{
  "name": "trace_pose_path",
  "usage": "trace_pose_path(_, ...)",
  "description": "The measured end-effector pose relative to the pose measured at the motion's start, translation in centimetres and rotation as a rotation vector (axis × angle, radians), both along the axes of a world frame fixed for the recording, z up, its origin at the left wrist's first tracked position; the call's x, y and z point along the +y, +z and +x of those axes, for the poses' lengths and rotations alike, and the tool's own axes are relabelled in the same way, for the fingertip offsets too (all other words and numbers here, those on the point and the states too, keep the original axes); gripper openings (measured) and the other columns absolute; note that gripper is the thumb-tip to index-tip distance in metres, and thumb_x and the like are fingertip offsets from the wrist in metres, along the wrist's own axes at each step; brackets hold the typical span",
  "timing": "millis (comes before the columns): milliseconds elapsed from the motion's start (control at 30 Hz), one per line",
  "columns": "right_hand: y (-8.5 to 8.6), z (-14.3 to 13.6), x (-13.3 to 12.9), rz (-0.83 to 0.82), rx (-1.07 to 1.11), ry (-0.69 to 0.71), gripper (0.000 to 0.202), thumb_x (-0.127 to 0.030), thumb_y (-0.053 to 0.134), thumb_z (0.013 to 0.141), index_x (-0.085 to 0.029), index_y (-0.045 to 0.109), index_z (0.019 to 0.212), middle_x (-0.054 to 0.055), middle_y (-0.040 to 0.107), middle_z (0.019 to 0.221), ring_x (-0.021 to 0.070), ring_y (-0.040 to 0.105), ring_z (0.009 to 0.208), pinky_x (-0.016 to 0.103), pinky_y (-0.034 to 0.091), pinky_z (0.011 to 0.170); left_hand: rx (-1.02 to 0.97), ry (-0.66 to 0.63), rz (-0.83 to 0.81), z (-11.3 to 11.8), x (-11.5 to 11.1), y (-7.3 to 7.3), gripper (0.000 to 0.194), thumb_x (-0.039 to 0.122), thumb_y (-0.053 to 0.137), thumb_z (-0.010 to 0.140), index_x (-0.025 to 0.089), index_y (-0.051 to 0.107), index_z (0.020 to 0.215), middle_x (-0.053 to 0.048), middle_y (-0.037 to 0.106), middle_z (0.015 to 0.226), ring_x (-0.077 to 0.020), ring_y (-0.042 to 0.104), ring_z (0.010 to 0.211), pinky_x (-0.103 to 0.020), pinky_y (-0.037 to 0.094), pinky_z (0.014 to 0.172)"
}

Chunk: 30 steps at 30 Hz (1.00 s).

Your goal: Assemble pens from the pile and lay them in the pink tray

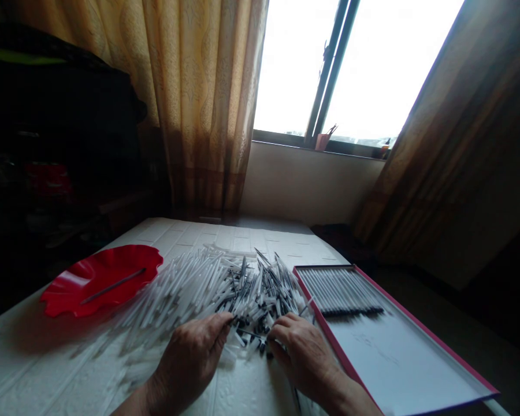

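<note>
Your pile of pens lies mid-worktop. Your left hand and right hand rest at its near edge, fingers curled, pinching pens. A red dish sits left, a pink-rimmed tray with a row of pens right.

Bare left hand; bare right hand

Home room: curtains, window, table.
</note>
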State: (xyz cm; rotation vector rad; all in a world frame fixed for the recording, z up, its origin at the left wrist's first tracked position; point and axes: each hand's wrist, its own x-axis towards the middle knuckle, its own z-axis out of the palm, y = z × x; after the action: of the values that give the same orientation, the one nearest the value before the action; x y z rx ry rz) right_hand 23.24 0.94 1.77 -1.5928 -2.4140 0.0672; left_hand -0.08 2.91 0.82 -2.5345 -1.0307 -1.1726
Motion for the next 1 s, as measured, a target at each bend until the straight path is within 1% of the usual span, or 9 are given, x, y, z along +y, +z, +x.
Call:
trace_pose_path(100,-0.1,0.8,0.3,0.021,0.006,-0.036,0.019,-0.014,0.055,0.088,-0.020,0.066,0.074,0.001,0.067,0.080,0.0176,0.059,0.079,0.026,0.037,0.068,-0.002,0.002,0.006,0.1,0.0,0.2,0.025,0.028,0.030,0.103,0.021,0.054,0.106,-0.004,0.077,0.081,-0.0208,0.076,0.067,-0.029,0.059,0.057)
trace_pose_path(200,0.1,0.9,0.8,0.074,0.056,-0.066,0.017,-0.014,0.054,0.090,-0.021,0.068,0.085,0.002,0.068,0.087,0.0189,0.060,0.085,0.027,0.040,0.072,0.003,0.007,0.012,0.2,-0.1,0.4,0.025,0.028,0.029,0.104,0.021,0.053,0.104,-0.004,0.077,0.078,-0.0207,0.076,0.063,-0.029,0.059,0.055)
trace_pose_path(300,0.6,0.3,1.2,0.108,0.062,-0.039,0.017,-0.014,0.054,0.090,-0.022,0.068,0.094,0.003,0.069,0.094,0.0198,0.059,0.090,0.027,0.041,0.077,0.008,0.014,0.022,0.2,-0.1,0.4,0.026,0.029,0.028,0.104,0.021,0.052,0.104,-0.005,0.077,0.078,-0.0210,0.076,0.063,-0.029,0.059,0.054)
trace_pose_path(400,1.3,-0.5,1.5,0.110,0.004,-0.015,0.019,-0.015,0.052,0.092,-0.021,0.069,0.087,0.003,0.069,0.091,0.0192,0.059,0.087,0.027,0.041,0.075,0.007,0.017,0.023,0.1,0.0,0.3,0.026,0.029,0.028,0.104,0.021,0.053,0.104,-0.005,0.077,0.078,-0.0211,0.076,0.064,-0.028,0.059,0.055)
trace_pose_path(500,1.8,-0.7,2.0,0.119,-0.050,-0.027,0.021,-0.017,0.051,0.093,-0.021,0.068,0.081,0.003,0.069,0.087,0.0187,0.059,0.084,0.026,0.041,0.072,0.004,0.017,0.013,0.2,0.0,0.2,0.025,0.029,0.029,0.104,0.021,0.053,0.103,-0.005,0.077,0.078,-0.0209,0.076,0.064,-0.028,0.059,0.055)
trace_pose_path(600,2.6,-0.5,2.9,0.146,-0.029,-0.071,0.020,-0.018,0.051,0.092,-0.023,0.069,0.085,0.003,0.069,0.089,0.0186,0.060,0.085,0.026,0.041,0.072,0.000,0.014,0.010,0.2,0.1,0.2,0.025,0.030,0.030,0.104,0.021,0.054,0.103,-0.005,0.077,0.077,-0.0211,0.076,0.063,-0.029,0.059,0.054)
trace_pose_path(733,3.5,-0.6,4.0,0.164,0.026,-0.108,0.020,-0.019,0.052,0.092,-0.025,0.070,0.091,0.002,0.070,0.095,0.0185,0.061,0.090,0.026,0.041,0.076,-0.023,0.021,-0.011,0.0,0.3,0.3,0.025,0.030,0.031,0.103,0.021,0.054,0.103,-0.004,0.077,0.079,-0.0214,0.076,0.064,-0.029,0.059,0.055)
trace_pose_path(833,3.4,-1.4,4.3,0.135,0.027,-0.103,0.021,-0.019,0.050,0.091,-0.025,0.071,0.093,0.003,0.070,0.097,0.0186,0.060,0.092,0.026,0.042,0.077,-0.028,0.030,-0.032,-0.2,0.4,0.1,0.023,0.029,0.032,0.102,0.021,0.054,0.103,-0.005,0.077,0.080,-0.0215,0.076,0.065,-0.029,0.059,0.056)
trace_pose_path(1000,2.1,-2.6,4.3,0.079,-0.038,0.010,0.022,-0.017,0.052,0.089,-0.025,0.069,0.100,0.003,0.068,0.107,0.0202,0.056,0.101,0.028,0.041,0.085,-0.019,0.034,-0.045,-0.3,0.4,-0.2,0.021,0.025,0.035,0.101,0.021,0.055,0.103,-0.006,0.077,0.082,-0.0216,0.076,0.068,-0.028,0.058,0.059)
